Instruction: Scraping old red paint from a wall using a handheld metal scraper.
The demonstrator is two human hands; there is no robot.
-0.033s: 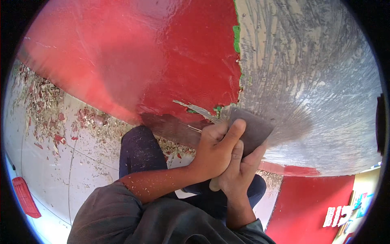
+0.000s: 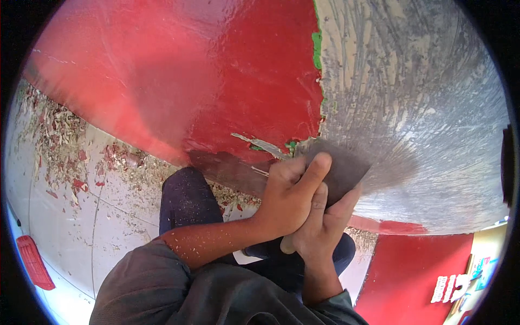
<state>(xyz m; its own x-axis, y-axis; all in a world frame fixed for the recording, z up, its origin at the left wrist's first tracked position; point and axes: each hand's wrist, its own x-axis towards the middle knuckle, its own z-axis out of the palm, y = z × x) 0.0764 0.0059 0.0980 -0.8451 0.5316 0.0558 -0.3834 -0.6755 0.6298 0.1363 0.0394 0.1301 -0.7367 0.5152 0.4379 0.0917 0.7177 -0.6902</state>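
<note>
I had both hands on a dark, flat scraper [image 2: 344,169], its blade lying over the ragged border where the red paint [image 2: 260,81] met the scored grey metal [image 2: 433,119]. My left hand [image 2: 292,197] was closed tight around it, thumb pressed along the near part of the blade's face; my right hand [image 2: 319,230] was clamped on it from below, fingers curled up by the blade's right edge. Behind the hands the handle's pale butt [image 2: 287,245] poked out.

I judged the scraper light to lift and stiff, a thin plate unlikely to bend much or break. The broad face looked smooth enough to slide under a dusty thumb, and its edges and corners were probably sharp. The handle seemed the sound place to hold, with the thumb flat on the face and the fingertips kept back from the rim; a two-handed grip suited it.

Against the earlier frame, the blade and both hands had shifted slightly to the right, further over the metal, with the grip unchanged. The lifted strip [image 2: 262,145] just left of the hands, the green patch [image 2: 317,51] higher up the border and the flakes [image 2: 59,132] on the floor [image 2: 65,211] looked the same.
</note>
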